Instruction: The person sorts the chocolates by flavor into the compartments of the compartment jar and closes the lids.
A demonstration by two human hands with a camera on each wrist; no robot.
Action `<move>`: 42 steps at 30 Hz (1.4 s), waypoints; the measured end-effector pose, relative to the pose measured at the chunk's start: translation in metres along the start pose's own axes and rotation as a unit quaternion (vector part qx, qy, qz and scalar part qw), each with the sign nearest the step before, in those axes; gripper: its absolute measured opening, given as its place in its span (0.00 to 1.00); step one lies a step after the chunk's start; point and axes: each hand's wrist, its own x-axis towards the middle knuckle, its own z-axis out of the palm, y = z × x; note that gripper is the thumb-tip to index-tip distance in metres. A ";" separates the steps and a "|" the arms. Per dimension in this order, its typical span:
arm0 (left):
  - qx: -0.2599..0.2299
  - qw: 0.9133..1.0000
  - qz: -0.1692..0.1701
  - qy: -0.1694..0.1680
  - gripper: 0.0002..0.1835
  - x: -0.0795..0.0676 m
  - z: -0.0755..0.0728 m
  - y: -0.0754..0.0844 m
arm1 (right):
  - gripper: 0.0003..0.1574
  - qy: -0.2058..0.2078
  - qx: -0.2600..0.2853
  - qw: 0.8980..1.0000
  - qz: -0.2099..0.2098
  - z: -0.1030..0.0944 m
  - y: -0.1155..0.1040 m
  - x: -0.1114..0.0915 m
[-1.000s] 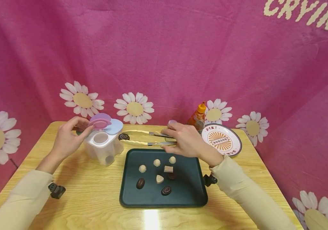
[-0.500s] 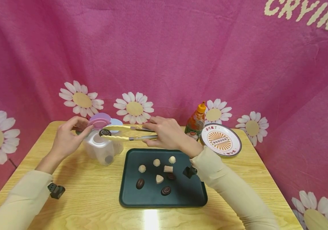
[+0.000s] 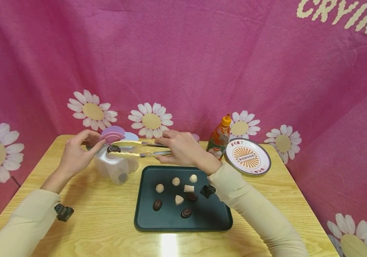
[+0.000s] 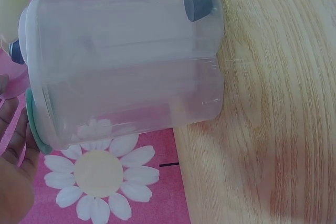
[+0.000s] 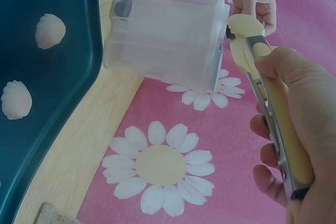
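My left hand (image 3: 79, 151) pinches the raised pink flip lid (image 3: 112, 138) of a clear plastic container (image 3: 116, 170) with several sections. My right hand (image 3: 183, 150) grips metal tongs (image 3: 155, 154) with pale yellow scalloped tips. Between those tips sits a dark swirled chocolate (image 3: 114, 149), right at the round opening under the pink lid. Whether it touches the rim cannot be told. One dark piece (image 4: 198, 5) lies at the container's bottom in the left wrist view. Several white, pink and dark chocolates (image 3: 186, 213) lie on a dark green tray (image 3: 209, 219).
A sauce bottle (image 3: 217, 142) with an orange cap stands at the back right, beside a patterned oval plate (image 3: 265, 167). Behind my right hand a small purple-topped thing (image 3: 196, 137) is mostly hidden. A pink flowered cloth (image 3: 183, 71) hangs behind the wooden table (image 3: 106, 221).
My right hand has moved left with the tongs, carrying the swirled chocolate from beside the container to above its opening. The left hand has stayed at the pink lid.
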 end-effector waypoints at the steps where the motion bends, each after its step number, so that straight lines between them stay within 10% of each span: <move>1: -0.001 1.000 0.000 -0.001 0.10 0.000 0.000 0.000 | 0.29 -0.001 0.001 1.000 0.001 0.000 0.000 0.000; 17: -0.003 1.000 -0.002 -0.003 0.11 0.001 0.000 -0.001 | 0.34 0.021 0.005 0.999 0.024 -0.009 0.015 -0.036; 42: 0.001 1.000 0.000 -0.006 0.11 0.000 0.000 0.000 | 0.35 0.002 -0.001 0.993 0.116 -0.015 0.035 -0.195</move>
